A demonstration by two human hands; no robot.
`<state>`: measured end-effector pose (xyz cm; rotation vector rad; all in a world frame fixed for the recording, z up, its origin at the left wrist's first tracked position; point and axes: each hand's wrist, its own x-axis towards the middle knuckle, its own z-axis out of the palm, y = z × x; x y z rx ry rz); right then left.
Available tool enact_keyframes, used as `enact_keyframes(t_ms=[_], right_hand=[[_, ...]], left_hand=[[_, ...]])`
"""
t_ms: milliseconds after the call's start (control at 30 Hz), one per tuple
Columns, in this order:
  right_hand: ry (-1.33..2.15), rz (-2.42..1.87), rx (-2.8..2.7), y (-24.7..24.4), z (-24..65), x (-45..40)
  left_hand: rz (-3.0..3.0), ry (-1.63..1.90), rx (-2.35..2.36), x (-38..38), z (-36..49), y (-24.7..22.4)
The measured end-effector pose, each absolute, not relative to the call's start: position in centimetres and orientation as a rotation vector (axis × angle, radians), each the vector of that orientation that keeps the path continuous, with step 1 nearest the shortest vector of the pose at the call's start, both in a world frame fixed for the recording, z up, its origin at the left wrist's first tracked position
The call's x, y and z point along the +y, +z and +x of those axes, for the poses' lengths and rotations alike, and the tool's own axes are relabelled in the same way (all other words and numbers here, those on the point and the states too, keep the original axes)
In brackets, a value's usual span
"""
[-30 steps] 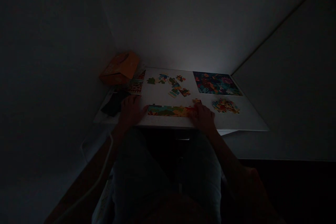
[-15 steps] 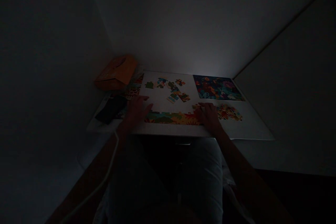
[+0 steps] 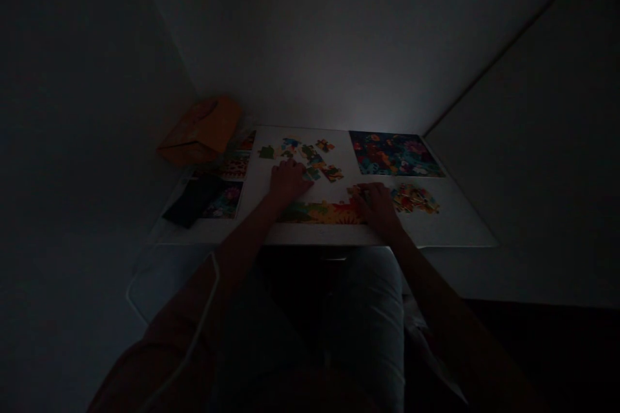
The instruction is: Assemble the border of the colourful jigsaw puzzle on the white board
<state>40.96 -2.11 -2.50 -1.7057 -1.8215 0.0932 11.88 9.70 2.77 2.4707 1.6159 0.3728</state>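
Observation:
In dim light, my left hand [image 3: 289, 182] reaches over the white table [image 3: 445, 229], its fingers apart beside loose puzzle pieces [image 3: 332, 173]. No held piece shows in it. An assembled puzzle strip [image 3: 322, 212], green to orange, lies along the front. My right hand [image 3: 380, 206] rests at the strip's right end, its fingertips on or beside a piece [image 3: 356, 193]; whether it grips that piece is too dark to tell. A green piece [image 3: 266, 152] lies at the back left of the loose ones. To the right of my right hand is a pile of pieces [image 3: 416, 198].
A dark blue picture sheet [image 3: 397, 153] lies at the back right. On the left stand an orange box [image 3: 203, 129], more picture sheets [image 3: 225, 200] and a dark flat object [image 3: 191, 201]. A white cable [image 3: 206, 310] crosses my left arm.
My left hand has moved forward and right, from the strip's left end to the loose pieces. My right hand has stayed nearly in place. The view has shifted slightly.

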Motion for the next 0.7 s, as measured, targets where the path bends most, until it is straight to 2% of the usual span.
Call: enact_keyframes(t_ms=[167, 300, 533, 700], right_hand=[[0.083, -1.713, -1.828, -2.6, 41.1, -2.1], [0.059, -1.726, -1.830, -2.8, 41.2, -1.9], [0.064, -1.706, -1.867, -2.4, 41.0, -2.1], [0.078, -1.713, -1.846, -2.0, 40.7, -2.3]], left_hand=[[2.546, 0.264, 1.405, 11.1, 6.9, 2.2], [2.551, 0.379, 1.317, 10.5, 3.9, 2.2], [2.672, 0.315, 1.226, 7.9, 5.1, 2.3], [2.707, 0.284, 1.224, 10.6, 5.3, 2.8]])
